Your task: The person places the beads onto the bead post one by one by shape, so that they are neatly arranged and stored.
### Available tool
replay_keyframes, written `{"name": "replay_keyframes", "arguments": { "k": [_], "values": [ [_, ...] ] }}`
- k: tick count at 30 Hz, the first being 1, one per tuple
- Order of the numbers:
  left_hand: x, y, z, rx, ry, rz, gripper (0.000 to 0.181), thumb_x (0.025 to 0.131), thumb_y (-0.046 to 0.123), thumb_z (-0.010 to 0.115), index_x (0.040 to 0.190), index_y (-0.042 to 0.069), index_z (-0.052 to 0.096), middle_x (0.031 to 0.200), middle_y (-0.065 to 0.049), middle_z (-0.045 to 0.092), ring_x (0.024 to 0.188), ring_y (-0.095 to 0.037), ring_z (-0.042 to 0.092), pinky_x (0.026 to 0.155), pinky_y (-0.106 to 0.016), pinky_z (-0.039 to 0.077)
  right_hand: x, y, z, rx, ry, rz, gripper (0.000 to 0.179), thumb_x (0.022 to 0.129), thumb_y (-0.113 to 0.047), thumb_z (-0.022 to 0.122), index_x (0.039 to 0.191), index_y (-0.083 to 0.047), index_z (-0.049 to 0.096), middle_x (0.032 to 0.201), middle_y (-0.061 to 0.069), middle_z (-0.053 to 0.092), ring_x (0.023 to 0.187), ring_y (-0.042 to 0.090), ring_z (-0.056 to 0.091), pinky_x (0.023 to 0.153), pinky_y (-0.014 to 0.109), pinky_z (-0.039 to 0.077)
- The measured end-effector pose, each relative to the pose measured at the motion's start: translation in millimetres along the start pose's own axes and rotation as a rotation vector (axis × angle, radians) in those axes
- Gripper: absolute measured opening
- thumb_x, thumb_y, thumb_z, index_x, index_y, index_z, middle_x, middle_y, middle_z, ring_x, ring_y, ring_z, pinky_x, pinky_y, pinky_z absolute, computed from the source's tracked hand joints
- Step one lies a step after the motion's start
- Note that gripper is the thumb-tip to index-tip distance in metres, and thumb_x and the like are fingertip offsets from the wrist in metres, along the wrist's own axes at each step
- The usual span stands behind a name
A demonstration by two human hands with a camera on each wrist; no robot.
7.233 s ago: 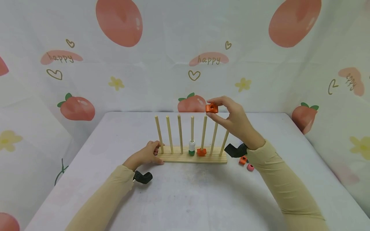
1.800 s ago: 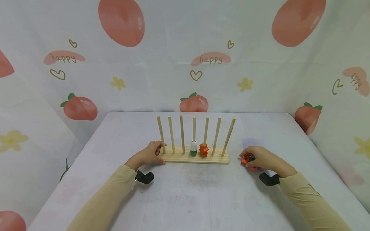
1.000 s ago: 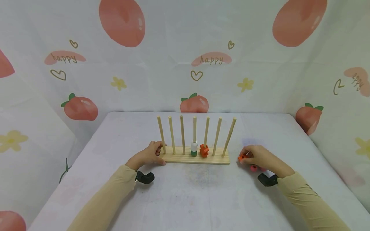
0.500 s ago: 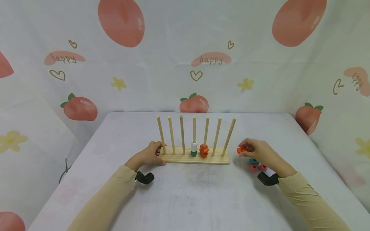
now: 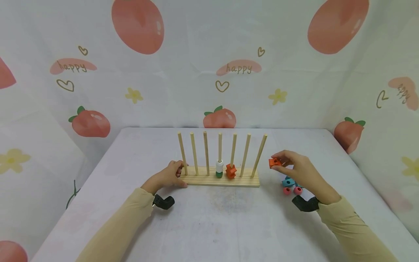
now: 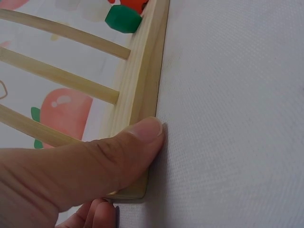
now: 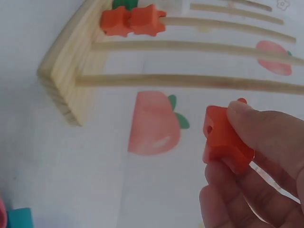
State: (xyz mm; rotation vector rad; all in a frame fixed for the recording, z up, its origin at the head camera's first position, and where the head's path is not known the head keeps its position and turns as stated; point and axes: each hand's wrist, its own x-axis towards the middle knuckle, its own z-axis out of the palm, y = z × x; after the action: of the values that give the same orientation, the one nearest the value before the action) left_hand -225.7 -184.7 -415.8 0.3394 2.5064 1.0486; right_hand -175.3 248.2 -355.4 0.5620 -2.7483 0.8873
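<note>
At the far left, the left hand grips the left end of the wooden base, its thumb laid over the front edge and other fingertips curled at the end. Seven pegs rise from the base. Counting from the left, the fourth carries a green bead with a white piece above it; the fifth carries two stacked orange beads.

Right of the last peg and apart from it, a loose orange bead is held above the table by the right hand. It sits right at the fingertips, pinched between the thumb on one side and the fingers on the other, the gap just its width. Its hole shows between them. Below this hand lie blue beads and two pink beads.
</note>
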Motion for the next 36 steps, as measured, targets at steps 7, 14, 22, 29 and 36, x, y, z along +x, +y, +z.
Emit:
{"name": "replay_keyframes", "arguments": {
  "k": [7, 14, 22, 29, 36],
  "values": [
    [0.9, 4.6, -0.2, -0.009, 0.006, -0.021, 0.069, 0.071, 0.009, 0.086, 0.129, 0.005, 0.049, 0.108, -0.012, 0.036, 0.097, -0.024, 0.036, 0.083, -0.034, 0.034, -1.3, -15, -7, 0.027, 0.108, -0.062, 0.033, 0.079, -0.008, 0.078, 0.109, -0.008, 0.066, 0.099, 0.006, 0.071, 0.091, 0.027, 0.069, 0.079, 0.002, 0.039],
    [1.4, 3.7, 0.0, -0.012, 0.001, -0.025, 0.070, 0.070, 0.010, 0.086, 0.129, 0.005, 0.049, 0.108, -0.012, 0.036, 0.097, -0.025, 0.036, 0.083, -0.034, 0.034, -1.1, -28, -12, 0.077, 0.199, -0.144, 0.035, 0.076, -0.001, 0.078, 0.108, -0.005, 0.065, 0.096, 0.007, 0.070, 0.089, 0.002, 0.066, 0.081, 0.002, 0.040],
    [1.8, 2.0, -0.1, 0.000, 0.002, -0.018, 0.069, 0.071, 0.009, 0.085, 0.129, 0.004, 0.049, 0.107, -0.012, 0.035, 0.096, -0.025, 0.035, 0.082, -0.034, 0.034, 0.7, -42, -16, 0.120, 0.305, -0.218, 0.042, 0.071, 0.008, 0.079, 0.110, -0.001, 0.064, 0.097, 0.008, 0.068, 0.092, -0.017, 0.056, 0.083, 0.004, 0.042],
    [1.5, 0.8, 0.1, -0.003, 0.007, -0.016, 0.069, 0.070, 0.009, 0.086, 0.129, 0.004, 0.049, 0.107, -0.013, 0.036, 0.097, -0.025, 0.036, 0.082, -0.034, 0.034, 3.5, -59, -22, 0.193, 0.353, -0.275, 0.044, 0.072, 0.012, 0.077, 0.112, 0.001, 0.064, 0.100, -0.001, 0.067, 0.093, -0.011, 0.059, 0.085, 0.009, 0.045],
    [0.4, 0.8, 0.2, 0.001, 0.004, -0.008, 0.067, 0.070, 0.008, 0.085, 0.126, 0.003, 0.049, 0.104, -0.012, 0.034, 0.094, -0.025, 0.035, 0.078, -0.034, 0.033, 11.0, -76, -27, 0.312, 0.383, -0.337, 0.046, 0.074, 0.013, 0.075, 0.117, 0.002, 0.063, 0.105, -0.002, 0.066, 0.095, -0.002, 0.063, 0.087, 0.013, 0.047]
  ]
}}
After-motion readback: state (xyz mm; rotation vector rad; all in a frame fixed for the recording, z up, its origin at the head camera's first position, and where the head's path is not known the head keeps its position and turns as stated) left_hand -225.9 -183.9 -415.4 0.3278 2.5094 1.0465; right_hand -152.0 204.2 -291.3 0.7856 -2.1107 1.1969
